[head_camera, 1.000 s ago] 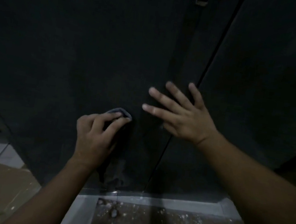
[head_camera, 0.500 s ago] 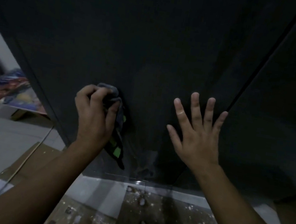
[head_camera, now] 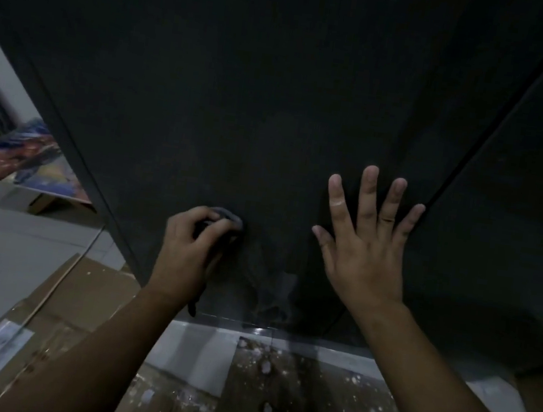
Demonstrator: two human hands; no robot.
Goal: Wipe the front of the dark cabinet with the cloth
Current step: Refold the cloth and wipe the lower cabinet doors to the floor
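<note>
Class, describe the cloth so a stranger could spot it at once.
The dark cabinet front fills the view. Low on it, the left hand grips a small bunched grey cloth against the panel. The right hand beside it is spread flat and holds nothing.

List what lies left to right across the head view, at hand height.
Colourful picture → left hand gripping the cloth → right hand, fingers spread → right panel of the cabinet.
</note>
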